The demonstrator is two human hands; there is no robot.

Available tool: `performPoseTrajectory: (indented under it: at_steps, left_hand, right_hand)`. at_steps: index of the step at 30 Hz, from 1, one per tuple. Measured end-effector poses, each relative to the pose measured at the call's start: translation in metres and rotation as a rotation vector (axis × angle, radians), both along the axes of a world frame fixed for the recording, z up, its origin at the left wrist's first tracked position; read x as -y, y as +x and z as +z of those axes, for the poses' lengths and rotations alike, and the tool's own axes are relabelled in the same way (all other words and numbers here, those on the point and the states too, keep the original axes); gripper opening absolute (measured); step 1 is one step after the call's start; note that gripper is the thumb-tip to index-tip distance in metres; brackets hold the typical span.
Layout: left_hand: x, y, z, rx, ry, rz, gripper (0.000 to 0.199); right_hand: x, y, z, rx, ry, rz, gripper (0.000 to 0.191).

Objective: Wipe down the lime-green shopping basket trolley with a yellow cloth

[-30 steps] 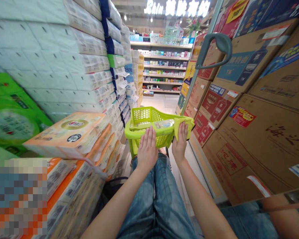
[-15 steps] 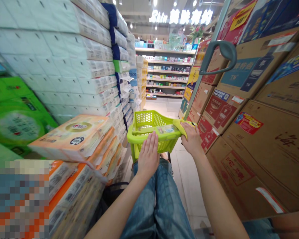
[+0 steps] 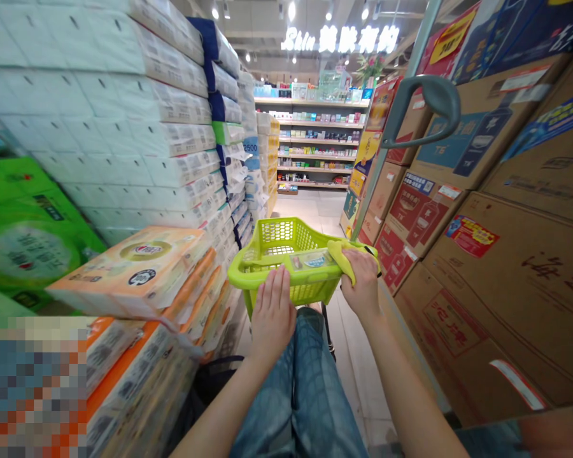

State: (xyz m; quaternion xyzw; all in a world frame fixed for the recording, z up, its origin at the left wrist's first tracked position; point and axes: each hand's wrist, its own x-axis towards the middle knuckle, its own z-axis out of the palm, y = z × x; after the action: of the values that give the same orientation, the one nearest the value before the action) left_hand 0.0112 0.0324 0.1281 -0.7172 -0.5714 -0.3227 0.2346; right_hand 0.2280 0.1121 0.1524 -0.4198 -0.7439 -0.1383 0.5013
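Observation:
A lime-green plastic mesh basket [image 3: 279, 236] sits in front of me at waist height, with a clear flat packet [image 3: 310, 259] lying across its top. My left hand [image 3: 273, 315] rests flat on the basket's near rim, fingers extended, gripping nothing. My right hand [image 3: 360, 280] closes on a yellow cloth [image 3: 340, 258] at the basket's right corner. Part of the cloth drapes over the rim. The hands hide the near rim, and the basket's lower part is out of sight behind them.
Tall stacks of wrapped tissue packs [image 3: 148, 121] line the left side, and large cardboard cartons [image 3: 501, 299] line the right. A grey handle [image 3: 424, 105] juts out at upper right. Shelves of small goods [image 3: 318, 146] stand beyond the tiled aisle [image 3: 305, 207].
The basket has swung, its left end moving outward to the left. My right hand has shifted onto the cloth at the right corner, and the cloth is now bunched under it.

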Motion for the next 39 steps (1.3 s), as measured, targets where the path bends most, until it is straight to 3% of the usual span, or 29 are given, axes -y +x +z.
performPoseTrajectory:
  at_steps: [4, 8, 13, 16, 20, 23, 27, 30, 32, 35, 39]
  left_hand:
    - [-0.001, -0.003, 0.002, -0.029, 0.025, -0.017, 0.069]
    - [0.002, 0.005, 0.004, -0.013, 0.033, -0.019, 0.068]
    - [0.002, 0.005, 0.001, -0.028, 0.042, -0.019, 0.067]
    - [0.001, 0.002, 0.0, -0.043, 0.03, -0.022, 0.067]
    - [0.001, 0.002, 0.001, -0.025, 0.014, -0.03, 0.069]
    - [0.002, 0.004, 0.003, 0.012, 0.002, -0.031, 0.069]
    - [0.001, 0.0, 0.004, 0.019, 0.006, -0.053, 0.068]
    - [0.001, -0.008, 0.003, 0.001, 0.024, -0.057, 0.07]
    - [0.001, -0.013, 0.003, -0.017, 0.023, -0.058, 0.071]
    - [0.003, -0.017, 0.003, -0.043, 0.01, -0.053, 0.072]
    - [0.004, -0.009, 0.004, -0.041, 0.014, -0.035, 0.072]
  right_hand:
    - [0.013, -0.012, -0.021, -0.118, 0.035, -0.038, 0.061]
    - [0.03, -0.048, -0.038, -0.202, -0.042, -0.153, 0.072]
    - [0.049, -0.083, -0.051, 0.177, -0.026, -0.067, 0.075]
    - [0.042, -0.065, -0.051, 0.285, 0.024, -0.042, 0.078]
    - [0.023, -0.019, -0.044, 0.037, -0.008, -0.162, 0.085]
    - [0.02, -0.013, -0.038, -0.116, -0.061, -0.167, 0.088]
    - [0.038, -0.059, -0.035, -0.153, -0.106, -0.101, 0.084]
    - [0.054, -0.1, -0.04, -0.017, -0.088, -0.047, 0.079]
    - [0.057, -0.111, -0.046, 0.096, -0.047, -0.026, 0.076]
    - [0.05, -0.094, -0.052, 0.157, 0.013, -0.041, 0.076]
    - [0.032, -0.049, -0.048, -0.04, 0.011, -0.129, 0.081]
